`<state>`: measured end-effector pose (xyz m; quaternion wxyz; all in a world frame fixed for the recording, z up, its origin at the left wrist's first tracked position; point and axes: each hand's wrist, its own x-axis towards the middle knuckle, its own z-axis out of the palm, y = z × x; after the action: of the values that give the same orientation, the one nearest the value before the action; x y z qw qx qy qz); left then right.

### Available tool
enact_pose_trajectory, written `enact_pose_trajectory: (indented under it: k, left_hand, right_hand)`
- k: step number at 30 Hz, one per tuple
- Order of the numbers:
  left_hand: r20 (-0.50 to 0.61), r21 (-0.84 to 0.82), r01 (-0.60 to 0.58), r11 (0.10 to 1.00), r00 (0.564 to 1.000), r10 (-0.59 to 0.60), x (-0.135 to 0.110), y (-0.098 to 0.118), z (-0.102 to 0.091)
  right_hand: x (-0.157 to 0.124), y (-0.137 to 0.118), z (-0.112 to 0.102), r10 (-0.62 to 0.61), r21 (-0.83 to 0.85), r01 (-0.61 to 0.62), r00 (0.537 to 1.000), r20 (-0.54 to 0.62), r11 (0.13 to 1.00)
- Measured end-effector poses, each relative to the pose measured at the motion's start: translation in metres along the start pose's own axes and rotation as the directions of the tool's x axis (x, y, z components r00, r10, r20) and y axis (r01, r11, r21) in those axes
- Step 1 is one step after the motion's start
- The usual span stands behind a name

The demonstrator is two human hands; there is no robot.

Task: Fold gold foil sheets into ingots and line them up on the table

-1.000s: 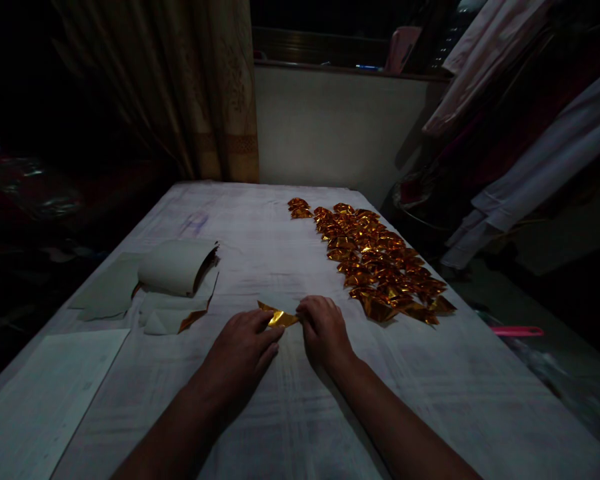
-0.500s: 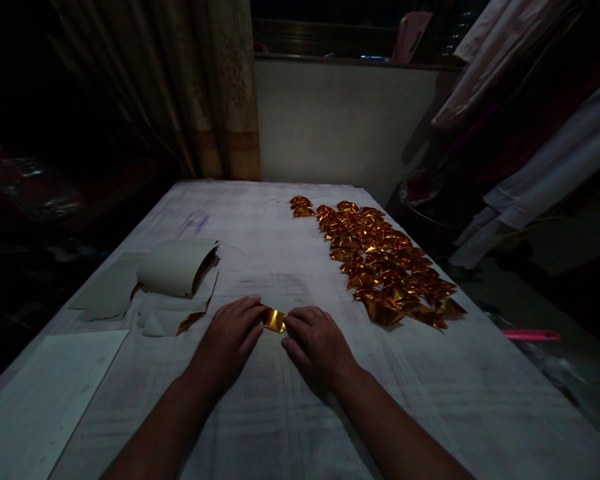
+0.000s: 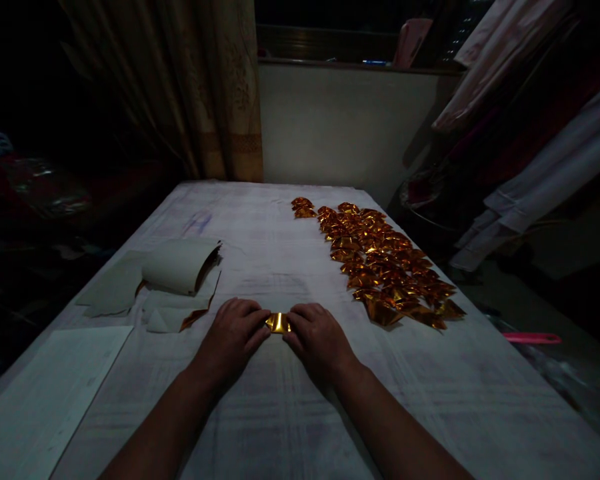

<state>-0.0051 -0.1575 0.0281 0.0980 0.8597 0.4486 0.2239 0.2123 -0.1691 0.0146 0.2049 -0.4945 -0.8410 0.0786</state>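
A small folded piece of shiny gold foil paper (image 3: 279,323) lies low over the cloth-covered table, held between my two hands. My left hand (image 3: 235,330) pinches its left end with closed fingers. The right end is gripped by my right hand (image 3: 316,333), fingers curled over it. Only the bright middle strip of the foil shows; both ends are hidden by fingertips. To the right, many folded gold foil pieces (image 3: 380,257) lie spread in a cluster of rows.
On the left are curled pale sheets with gold undersides (image 3: 175,267) and a flat white sheet (image 3: 45,393). A patterned cloth (image 3: 260,413) covers the table. Beyond stand a curtain (image 3: 220,100) and wall; clothes (image 3: 555,180) hang at right, above a pink handle (image 3: 533,338).
The foil piece has levelled out, and its middle now shows a bright vertical glint. My left hand has shifted slightly right; both hands keep their grip. The view has moved a little.
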Motion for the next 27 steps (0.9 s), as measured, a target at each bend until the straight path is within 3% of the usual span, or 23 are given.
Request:
enact_pose_trajectory:
  k: [9,15,21,27]
  left_hand:
    - [-0.02,0.063,-0.035,0.997,0.999,0.036,-0.001,0.0,0.001]
    - [-0.003,0.032,0.009,0.999,1.0,-0.009,-0.002,0.001,0.003]
    - [-0.004,0.014,0.048,0.999,0.999,-0.048,-0.003,0.002,0.005]
    - [-0.097,0.066,0.111,0.992,0.99,-0.105,-0.002,0.006,0.014]
  right_hand:
    - [0.001,0.006,0.001,-0.065,-0.018,0.065,0.998,-0.024,0.998]
    - [-0.002,0.011,-0.001,-0.05,0.062,0.052,0.998,-0.036,0.997]
    - [-0.002,0.017,0.0,0.075,0.107,-0.071,0.997,-0.035,0.992]
    - [0.004,0.011,0.004,0.225,0.134,-0.212,0.969,-0.096,0.968]
